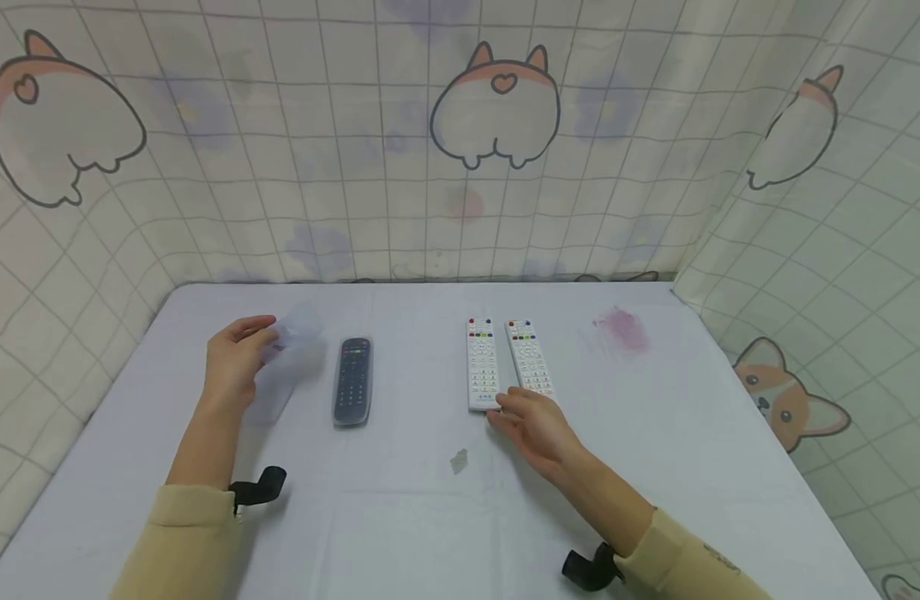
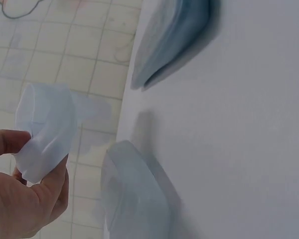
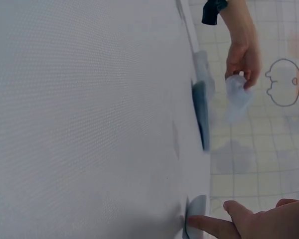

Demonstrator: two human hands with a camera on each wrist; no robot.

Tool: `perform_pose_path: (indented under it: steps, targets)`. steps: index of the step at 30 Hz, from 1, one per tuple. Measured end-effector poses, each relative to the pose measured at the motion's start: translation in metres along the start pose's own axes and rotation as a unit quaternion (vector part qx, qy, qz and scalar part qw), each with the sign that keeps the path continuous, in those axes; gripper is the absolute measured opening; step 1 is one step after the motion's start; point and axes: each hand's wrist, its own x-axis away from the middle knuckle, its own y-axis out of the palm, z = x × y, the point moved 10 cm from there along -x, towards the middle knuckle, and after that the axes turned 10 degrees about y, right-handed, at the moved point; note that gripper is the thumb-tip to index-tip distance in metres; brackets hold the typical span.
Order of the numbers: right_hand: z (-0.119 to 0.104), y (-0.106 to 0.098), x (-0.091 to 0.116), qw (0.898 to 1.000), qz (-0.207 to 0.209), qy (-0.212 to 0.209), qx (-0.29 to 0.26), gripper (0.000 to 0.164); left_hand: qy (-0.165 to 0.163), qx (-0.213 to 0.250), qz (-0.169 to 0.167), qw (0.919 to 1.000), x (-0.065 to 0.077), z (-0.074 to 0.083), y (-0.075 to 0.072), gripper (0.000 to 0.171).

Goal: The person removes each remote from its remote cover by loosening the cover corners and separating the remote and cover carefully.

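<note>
My left hand pinches a thin, translucent bluish sleeve between thumb and fingers, held up above the table. Under that hand, a second pale translucent piece lies on the table. A dark grey remote control lies to the right of it. My right hand is at the near ends of two white remote controls, a left one and a slightly slanted right one. In the right wrist view, its extended fingertip appears to touch a white remote. The right remote's lower end is partly hidden by the hand.
The white tabletop has a pink stain at the back right and a small grey patch near the middle. A patterned curtain surrounds the table's back and sides. Each wrist carries a black camera mount.
</note>
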Motion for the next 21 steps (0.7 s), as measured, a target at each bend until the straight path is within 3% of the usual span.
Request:
perform_pose_path:
  steps: [5, 11, 16, 21]
  targets:
    - [0.001, -0.002, 0.006, 1.0, 0.003, 0.009, 0.015, 0.068, -0.012, 0.021, 0.016, 0.9996, 0.006, -0.009, -0.022, 0.029]
    - [0.001, -0.008, 0.011, 0.998, 0.02, 0.003, 0.061, 0.061, -0.029, 0.01, 0.042, 0.9986, 0.008, -0.022, -0.043, 0.032]
    - [0.0, -0.01, 0.013, 0.996, 0.037, -0.007, 0.082, 0.055, -0.032, -0.053, 0.074, 0.9953, 0.007, -0.026, -0.059, 0.036]
    - [-0.001, -0.008, 0.013, 0.995, 0.036, -0.013, 0.087, 0.052, -0.029, -0.137, 0.069, 0.9877, 0.006, -0.025, -0.067, 0.043]
